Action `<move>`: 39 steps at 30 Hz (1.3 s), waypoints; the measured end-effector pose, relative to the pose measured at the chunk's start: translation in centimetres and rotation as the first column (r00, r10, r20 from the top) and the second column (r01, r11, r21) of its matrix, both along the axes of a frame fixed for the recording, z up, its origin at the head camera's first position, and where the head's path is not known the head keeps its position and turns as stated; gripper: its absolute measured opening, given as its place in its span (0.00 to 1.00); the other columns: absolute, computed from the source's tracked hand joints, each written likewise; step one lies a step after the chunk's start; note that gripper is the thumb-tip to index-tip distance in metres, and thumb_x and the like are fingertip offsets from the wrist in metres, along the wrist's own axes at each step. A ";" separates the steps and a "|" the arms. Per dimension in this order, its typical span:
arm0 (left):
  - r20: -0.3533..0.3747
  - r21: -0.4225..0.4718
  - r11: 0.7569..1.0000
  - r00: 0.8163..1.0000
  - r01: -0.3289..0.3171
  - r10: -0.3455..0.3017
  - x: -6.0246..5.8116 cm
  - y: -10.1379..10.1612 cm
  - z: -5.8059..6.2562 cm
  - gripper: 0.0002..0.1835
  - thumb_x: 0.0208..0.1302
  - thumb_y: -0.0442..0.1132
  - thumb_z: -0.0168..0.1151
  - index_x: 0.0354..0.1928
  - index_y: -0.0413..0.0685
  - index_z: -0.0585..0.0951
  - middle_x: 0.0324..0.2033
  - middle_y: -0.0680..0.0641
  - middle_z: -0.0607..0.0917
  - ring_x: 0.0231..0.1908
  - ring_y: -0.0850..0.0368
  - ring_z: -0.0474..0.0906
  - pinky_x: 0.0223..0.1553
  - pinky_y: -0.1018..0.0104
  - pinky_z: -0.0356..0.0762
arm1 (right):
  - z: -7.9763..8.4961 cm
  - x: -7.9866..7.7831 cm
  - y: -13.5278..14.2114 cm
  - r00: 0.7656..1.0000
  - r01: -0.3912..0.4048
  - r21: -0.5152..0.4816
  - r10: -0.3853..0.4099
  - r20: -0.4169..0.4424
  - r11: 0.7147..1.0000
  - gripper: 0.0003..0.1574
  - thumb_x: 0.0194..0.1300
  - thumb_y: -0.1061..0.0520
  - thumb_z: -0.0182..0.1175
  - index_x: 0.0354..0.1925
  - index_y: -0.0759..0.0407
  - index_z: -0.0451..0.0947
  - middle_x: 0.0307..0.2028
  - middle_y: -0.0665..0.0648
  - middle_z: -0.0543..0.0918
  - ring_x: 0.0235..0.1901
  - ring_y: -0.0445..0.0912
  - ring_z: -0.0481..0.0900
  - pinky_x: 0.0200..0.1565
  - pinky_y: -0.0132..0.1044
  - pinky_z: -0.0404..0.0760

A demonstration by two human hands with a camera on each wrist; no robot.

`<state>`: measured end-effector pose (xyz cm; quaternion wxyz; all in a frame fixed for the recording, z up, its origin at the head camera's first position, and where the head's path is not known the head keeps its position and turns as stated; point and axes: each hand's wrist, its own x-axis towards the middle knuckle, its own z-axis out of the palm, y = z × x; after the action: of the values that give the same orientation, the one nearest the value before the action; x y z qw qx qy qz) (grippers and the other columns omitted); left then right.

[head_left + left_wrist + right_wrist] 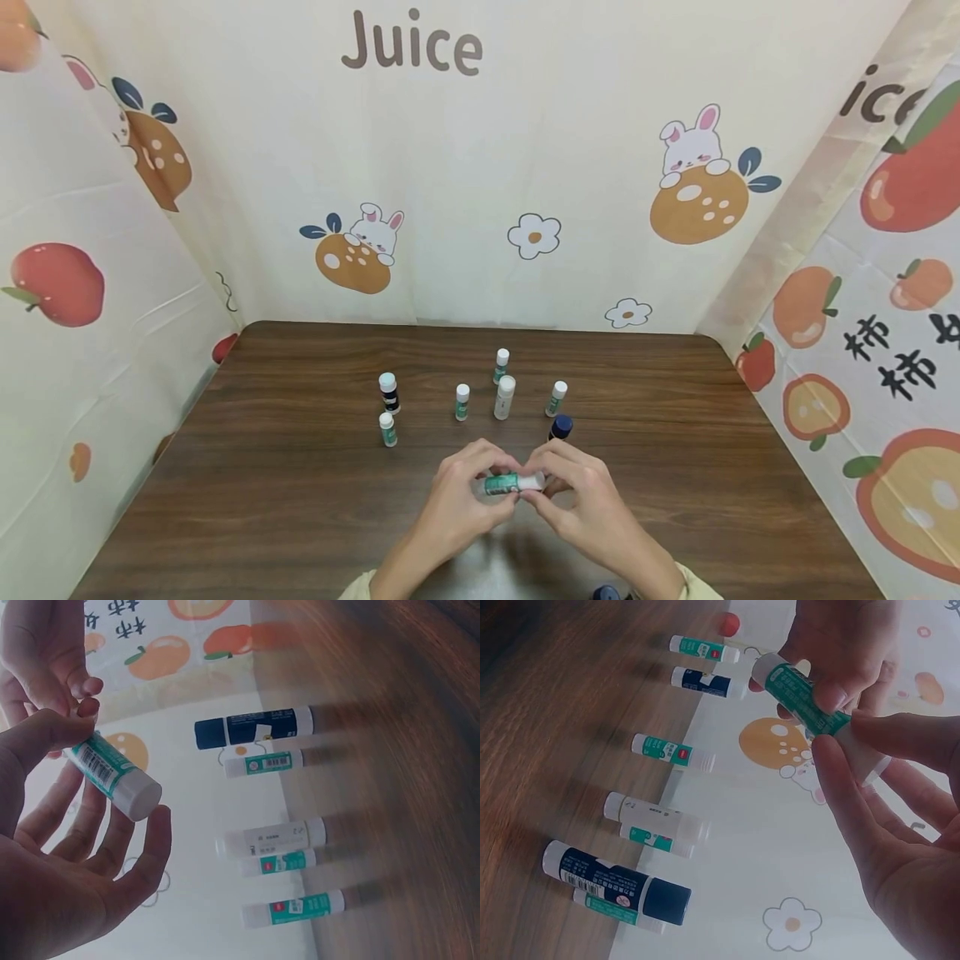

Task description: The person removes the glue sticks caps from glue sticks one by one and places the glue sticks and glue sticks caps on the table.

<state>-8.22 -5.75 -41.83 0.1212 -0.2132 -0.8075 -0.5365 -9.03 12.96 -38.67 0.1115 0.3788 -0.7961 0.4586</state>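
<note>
Both hands hold one small glue stick (502, 484) with a green label and white cap, lying sideways over the near middle of the table. My left hand (461, 493) pinches its labelled body between thumb and fingers. At the cap end, my right hand (588, 496) grips with thumb and fingertips. In the left wrist view the white base of the held glue stick (109, 769) points towards the camera, with the other left fingers spread below it. The right wrist view shows right thumb and fingers on the white cap (864, 754).
Upright on the wooden table (262, 500) stand a white glue stick (505, 398), several green-labelled ones such as the left one (387, 430), a navy one with a pale cap (388, 393), and a navy-capped one (560, 427) just beyond my right hand. Printed cloth (450, 150) encloses the table.
</note>
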 end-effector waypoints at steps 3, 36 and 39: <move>-0.011 0.005 1.000 1.000 0.007 -0.007 -0.1 -0.1 -0.1 0.16 0.43 0.29 0.72 0.34 0.56 0.83 0.33 0.61 0.80 0.32 0.64 0.75 0.34 0.69 0.77 | 0.0 -0.1 0.1 0.999 0.004 -0.012 -0.004 -0.037 1.000 0.18 0.48 0.70 0.71 0.36 0.53 0.79 0.37 0.49 0.78 0.30 0.39 0.78 0.27 0.27 0.79; 0.017 0.062 0.995 0.997 -0.081 0.080 -0.5 -1.9 -0.6 0.18 0.41 0.27 0.71 0.33 0.56 0.80 0.30 0.59 0.80 0.32 0.62 0.78 0.34 0.61 0.81 | 0.2 -0.5 1.0 0.997 0.037 -0.008 -0.037 -0.074 0.999 0.23 0.45 0.73 0.71 0.37 0.53 0.79 0.37 0.51 0.78 0.32 0.42 0.78 0.27 0.25 0.79; 0.040 0.069 0.994 0.996 -0.081 0.078 -0.5 -2.1 -0.6 0.18 0.42 0.28 0.71 0.34 0.58 0.80 0.30 0.60 0.79 0.33 0.63 0.78 0.35 0.61 0.81 | 0.1 -0.5 1.2 0.996 0.041 -0.004 -0.041 -0.075 0.999 0.23 0.45 0.72 0.71 0.38 0.52 0.79 0.37 0.50 0.78 0.32 0.41 0.78 0.27 0.25 0.78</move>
<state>-8.73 -7.85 -42.48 0.1347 -0.1663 -0.7981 -0.5632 -9.50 14.13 -38.53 0.1510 0.3792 -0.7984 0.4426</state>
